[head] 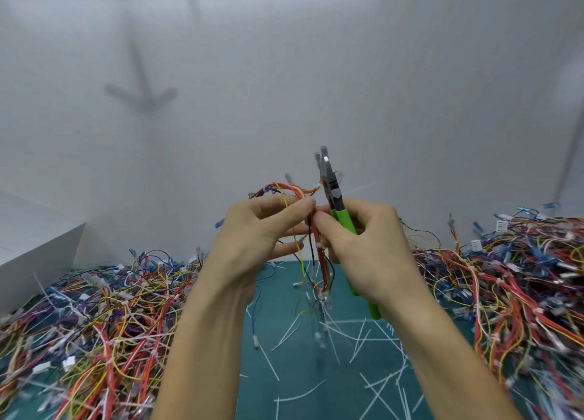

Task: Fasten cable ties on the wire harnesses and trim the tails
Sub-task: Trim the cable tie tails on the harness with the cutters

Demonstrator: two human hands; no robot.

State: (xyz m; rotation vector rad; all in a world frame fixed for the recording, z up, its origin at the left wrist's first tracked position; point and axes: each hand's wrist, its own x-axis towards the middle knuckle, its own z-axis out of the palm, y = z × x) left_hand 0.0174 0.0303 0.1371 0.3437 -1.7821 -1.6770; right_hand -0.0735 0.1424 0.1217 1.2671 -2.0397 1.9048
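Note:
Both hands are raised above the green mat [284, 372], working on one wire harness [320, 261] of red, yellow and black wires. My left hand [252, 239] pinches the harness near its top between thumb and fingertips. My right hand [363, 245] grips green-handled cutters [335, 198], jaws pointing up, while its thumb and forefinger also pinch the harness. A white cable tie [319, 246] sits on the bundle just below the fingers. The harness loops up behind my left hand and hangs down toward the mat.
A large heap of wire harnesses [94, 324] covers the mat on the left, another heap [521, 293] on the right. Cut white tie tails [373, 356] litter the mat in the middle. A white box [34, 255] stands at far left. A white wall rises behind.

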